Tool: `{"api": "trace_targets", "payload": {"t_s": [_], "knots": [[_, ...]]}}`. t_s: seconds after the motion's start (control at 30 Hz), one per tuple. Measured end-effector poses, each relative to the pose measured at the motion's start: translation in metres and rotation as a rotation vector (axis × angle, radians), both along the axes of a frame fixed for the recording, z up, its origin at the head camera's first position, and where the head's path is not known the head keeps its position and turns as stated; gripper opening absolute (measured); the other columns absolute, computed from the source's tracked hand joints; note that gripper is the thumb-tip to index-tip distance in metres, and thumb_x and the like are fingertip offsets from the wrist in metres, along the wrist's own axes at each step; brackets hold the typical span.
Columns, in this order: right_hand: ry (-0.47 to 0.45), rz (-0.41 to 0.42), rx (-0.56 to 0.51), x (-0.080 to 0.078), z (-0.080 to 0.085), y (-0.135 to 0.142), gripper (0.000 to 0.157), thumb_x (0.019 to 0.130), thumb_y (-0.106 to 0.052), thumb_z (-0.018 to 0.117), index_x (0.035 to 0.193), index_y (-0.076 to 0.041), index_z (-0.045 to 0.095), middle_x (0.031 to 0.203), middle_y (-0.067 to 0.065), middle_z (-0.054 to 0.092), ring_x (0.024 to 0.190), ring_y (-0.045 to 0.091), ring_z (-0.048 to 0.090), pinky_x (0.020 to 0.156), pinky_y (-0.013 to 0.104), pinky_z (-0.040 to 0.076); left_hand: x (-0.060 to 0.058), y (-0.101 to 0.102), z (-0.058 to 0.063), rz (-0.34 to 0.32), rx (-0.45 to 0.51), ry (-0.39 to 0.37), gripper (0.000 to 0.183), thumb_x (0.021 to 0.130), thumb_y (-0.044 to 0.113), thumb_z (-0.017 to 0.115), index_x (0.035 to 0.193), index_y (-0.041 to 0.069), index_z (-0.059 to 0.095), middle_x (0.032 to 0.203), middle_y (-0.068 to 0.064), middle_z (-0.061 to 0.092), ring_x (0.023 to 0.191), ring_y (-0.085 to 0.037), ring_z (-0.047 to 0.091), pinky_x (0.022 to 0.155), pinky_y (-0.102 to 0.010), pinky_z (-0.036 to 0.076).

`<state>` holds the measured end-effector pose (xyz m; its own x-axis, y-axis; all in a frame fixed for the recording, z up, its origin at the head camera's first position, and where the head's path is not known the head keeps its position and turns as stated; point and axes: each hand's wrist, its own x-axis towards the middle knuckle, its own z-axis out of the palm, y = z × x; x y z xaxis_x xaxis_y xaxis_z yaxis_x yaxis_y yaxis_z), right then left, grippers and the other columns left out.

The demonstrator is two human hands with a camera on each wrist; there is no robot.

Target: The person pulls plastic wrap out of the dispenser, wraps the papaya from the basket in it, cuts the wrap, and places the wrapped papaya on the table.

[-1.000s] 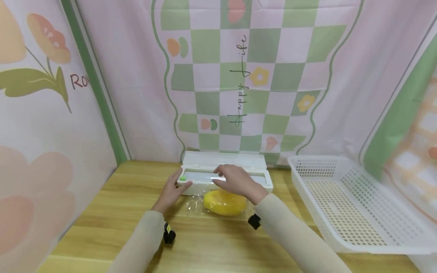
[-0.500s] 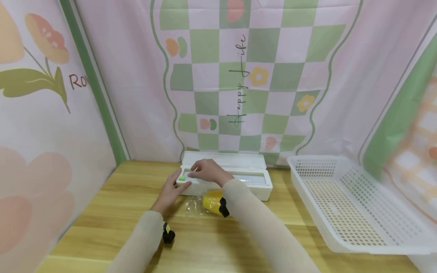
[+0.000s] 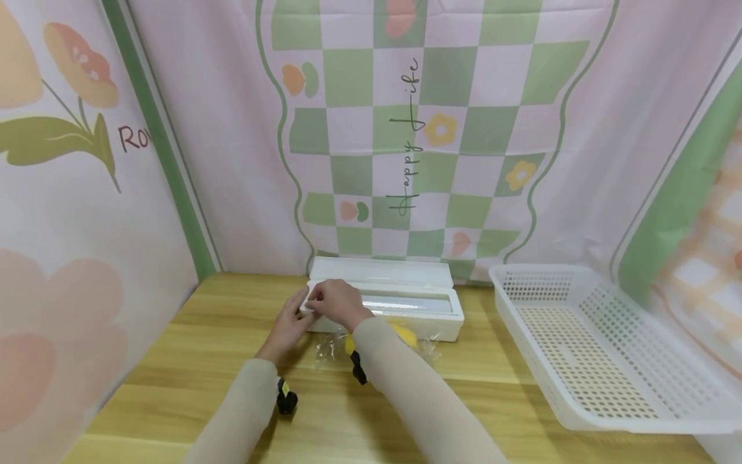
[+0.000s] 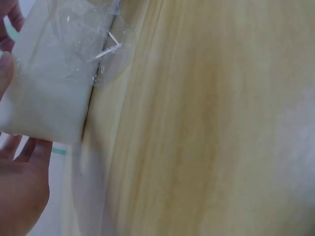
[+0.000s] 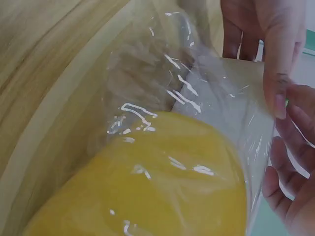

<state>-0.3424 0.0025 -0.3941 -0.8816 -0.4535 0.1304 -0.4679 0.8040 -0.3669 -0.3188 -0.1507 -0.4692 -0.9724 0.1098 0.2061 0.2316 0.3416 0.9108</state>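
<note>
A white cling film dispenser box [image 3: 414, 324] lies with its lid [image 3: 382, 270] raised at the back and a film roll [image 3: 408, 303] inside. My left hand [image 3: 288, 327] holds the box's left end, thumb in front and fingers round the end. At that same corner, my right hand [image 3: 338, 304] bends its fingers and pinches the small green slide cutter [image 5: 287, 102], which is mostly hidden. Clear film [image 5: 172, 83] hangs from the box front over a rounded yellow thing [image 5: 162, 182], partly covered by my right forearm in the head view.
A white perforated plastic basket [image 3: 547, 367] stands on the right of the wooden table [image 3: 191, 367]. A patterned curtain [image 3: 406, 161] hangs behind the box. Black wrist cameras sit under both sleeves.
My right hand has moved left from above the middle of the box to its left end, where its fingers now close on the green cutter. The left hand stays put.
</note>
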Motion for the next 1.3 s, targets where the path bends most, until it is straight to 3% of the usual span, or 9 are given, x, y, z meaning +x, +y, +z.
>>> {"api": "trace_targets", "payload": {"t_s": [0.13, 0.33, 0.7, 1.3], "knots": [[0.007, -0.002, 0.015, 0.001, 0.0, 0.001, 0.017, 0.095, -0.039, 0.069, 0.1, -0.024, 0.077, 0.088, -0.013, 0.068, 0.081, 0.007, 0.061, 0.073, 0.033, 0.053, 0.002, -0.003, 0.001, -0.016, -0.001, 0.002, 0.073, 0.101, 0.026, 0.063, 0.159, 0.007, 0.023, 0.163, -0.02, 0.016, 0.146, -0.04, 0.022, 0.113, -0.051, 0.033], [0.04, 0.006, 0.056, 0.004, 0.0, 0.003, 0.014, 0.096, -0.037, 0.068, 0.096, -0.025, 0.076, 0.085, -0.013, 0.067, 0.079, 0.008, 0.061, 0.073, 0.036, 0.054, 0.002, -0.004, 0.0, -0.03, 0.006, 0.004, 0.073, 0.099, 0.025, 0.065, 0.158, 0.008, 0.026, 0.162, -0.02, 0.018, 0.143, -0.041, 0.029, 0.111, -0.05, 0.037], [0.077, 0.027, 0.078, 0.006, 0.005, 0.016, 0.016, 0.097, -0.03, 0.069, 0.099, -0.016, 0.076, 0.093, -0.005, 0.071, 0.084, 0.012, 0.064, 0.076, 0.032, 0.056, 0.0, -0.001, -0.002, 0.008, 0.037, 0.004, 0.074, 0.096, 0.026, 0.069, 0.157, 0.01, 0.03, 0.162, -0.019, 0.022, 0.135, -0.04, 0.043, 0.106, -0.045, 0.044], [0.023, 0.086, 0.049, 0.007, 0.008, 0.061, 0.016, 0.096, -0.024, 0.07, 0.105, -0.011, 0.076, 0.098, 0.0, 0.072, 0.09, 0.014, 0.065, 0.084, 0.032, 0.055, 0.002, 0.001, 0.002, 0.037, 0.018, -0.029, 0.077, 0.094, 0.032, 0.07, 0.158, 0.014, 0.031, 0.163, -0.017, 0.021, 0.141, -0.038, 0.036, 0.11, -0.046, 0.039]]}}
